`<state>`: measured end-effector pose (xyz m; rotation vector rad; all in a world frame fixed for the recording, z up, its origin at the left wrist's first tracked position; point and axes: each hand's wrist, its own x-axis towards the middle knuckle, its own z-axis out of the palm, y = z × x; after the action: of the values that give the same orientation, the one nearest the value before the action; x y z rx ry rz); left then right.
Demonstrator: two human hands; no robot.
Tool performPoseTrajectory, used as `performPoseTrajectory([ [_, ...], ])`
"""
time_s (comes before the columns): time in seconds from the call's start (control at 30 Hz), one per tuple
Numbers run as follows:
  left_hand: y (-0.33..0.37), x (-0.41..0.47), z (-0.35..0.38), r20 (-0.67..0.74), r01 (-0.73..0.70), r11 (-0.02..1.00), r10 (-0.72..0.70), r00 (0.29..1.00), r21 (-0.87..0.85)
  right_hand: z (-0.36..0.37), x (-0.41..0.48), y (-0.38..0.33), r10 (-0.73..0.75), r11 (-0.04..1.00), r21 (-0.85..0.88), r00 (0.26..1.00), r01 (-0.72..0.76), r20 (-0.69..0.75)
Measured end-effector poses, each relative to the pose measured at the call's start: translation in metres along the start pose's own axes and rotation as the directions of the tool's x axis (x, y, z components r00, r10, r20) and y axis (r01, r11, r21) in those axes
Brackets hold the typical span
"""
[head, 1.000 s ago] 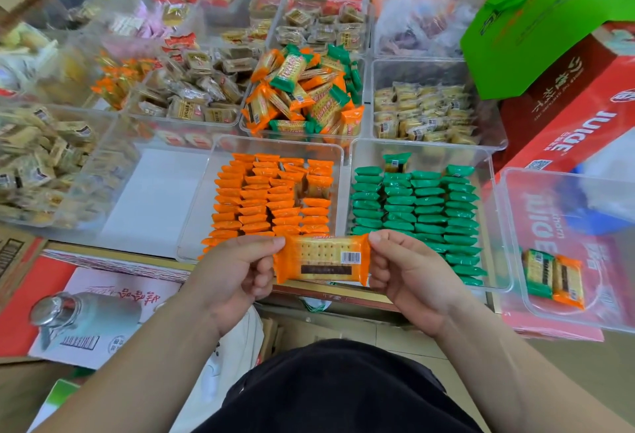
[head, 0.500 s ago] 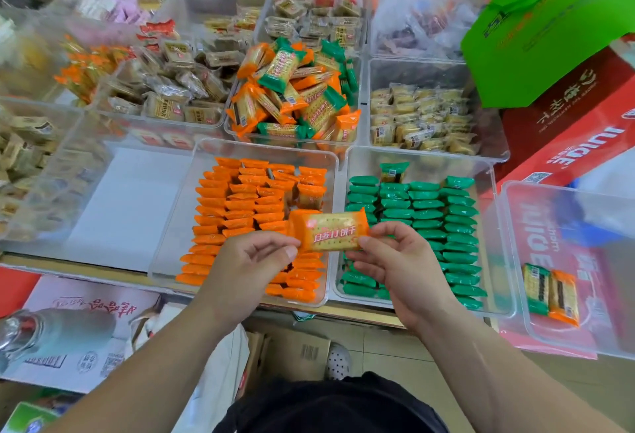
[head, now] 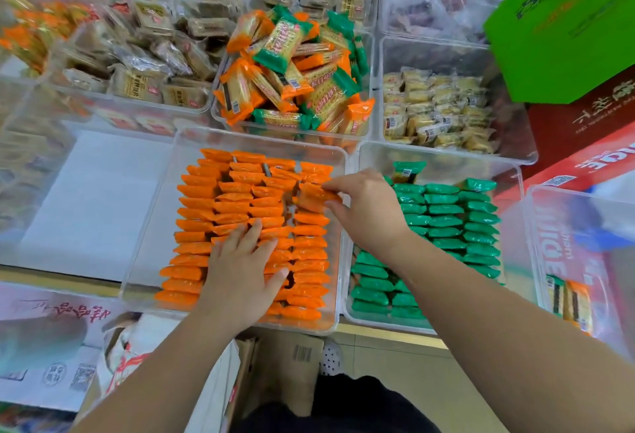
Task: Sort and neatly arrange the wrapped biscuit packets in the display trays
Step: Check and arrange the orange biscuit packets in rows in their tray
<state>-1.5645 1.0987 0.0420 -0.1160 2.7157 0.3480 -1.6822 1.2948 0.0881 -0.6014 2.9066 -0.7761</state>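
On the crowded counter (head: 51, 277), a clear plastic tray (head: 161, 199) holds rows of glossy orange packets (head: 202, 206), the left hand (head: 240, 272) pressing flat on them with straight fingers, the right hand (head: 369, 214) pinching one packet (head: 313, 197).

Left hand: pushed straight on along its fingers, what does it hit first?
Probably more of the orange packets: the left hand rests on those rows, fingers pointing away toward the tray's far wall. Depth is unclear.

- Pale tiled floor (head: 385, 364) below the fingers (head: 240, 243).
- Wooden table (head: 395, 336) edge just nearer than them.
- Cardboard box (head: 295, 360) on the floor.
- Soft, even light.
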Motion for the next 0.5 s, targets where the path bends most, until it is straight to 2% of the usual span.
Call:
performPoseTrajectory([
  [0.2,0.0,0.0,0.0,-0.018,0.015,1.0,-0.015,1.0,-0.027,0.027,0.015,0.007,-0.022,0.946,-0.319,0.993,0.058,0.116],
  [0.33,-0.001,0.0,-0.001,-0.013,0.015,0.999,-0.016,1.0,-0.046,0.036,0.02,0.001,-0.026,0.894,-0.442,0.993,0.075,0.118],
  [0.5,0.01,0.005,-0.007,-0.153,-0.102,0.995,0.098,0.983,-0.017,0.034,0.034,-0.004,0.025,0.827,-0.547,0.962,0.132,0.271],
])
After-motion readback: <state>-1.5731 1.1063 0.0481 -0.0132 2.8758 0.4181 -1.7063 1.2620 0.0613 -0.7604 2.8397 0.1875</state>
